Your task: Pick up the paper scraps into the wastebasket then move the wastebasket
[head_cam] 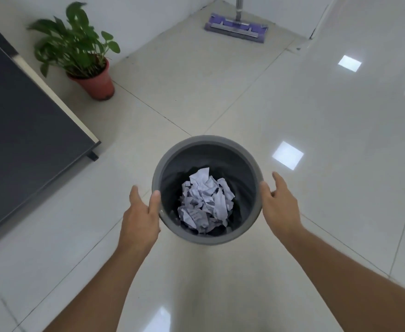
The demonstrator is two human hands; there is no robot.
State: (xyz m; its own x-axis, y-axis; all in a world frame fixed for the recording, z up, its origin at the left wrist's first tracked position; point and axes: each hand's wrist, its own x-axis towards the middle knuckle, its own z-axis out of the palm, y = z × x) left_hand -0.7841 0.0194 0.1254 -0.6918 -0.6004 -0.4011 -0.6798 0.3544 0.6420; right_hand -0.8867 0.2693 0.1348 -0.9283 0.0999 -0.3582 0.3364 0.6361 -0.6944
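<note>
A round grey wastebasket point(207, 141) stands on the tiled floor at the centre of the view. Crumpled white paper scraps point(206, 200) with print on them lie piled in its bottom. My left hand point(140, 212) is at the basket's left side, with the thumb laid over the rim and the fingers down along the outside wall. My right hand point(279, 202) is at the right side, its thumb touching the rim's outer edge and its fingers spread apart beside it. No loose scraps show on the floor.
A dark cabinet point(24, 130) fills the left side. A green plant in a red pot point(93, 77) stands beyond its corner. A purple flat mop point(236, 27) rests on the floor near the far wall. Glossy pale tiles stretch to the right.
</note>
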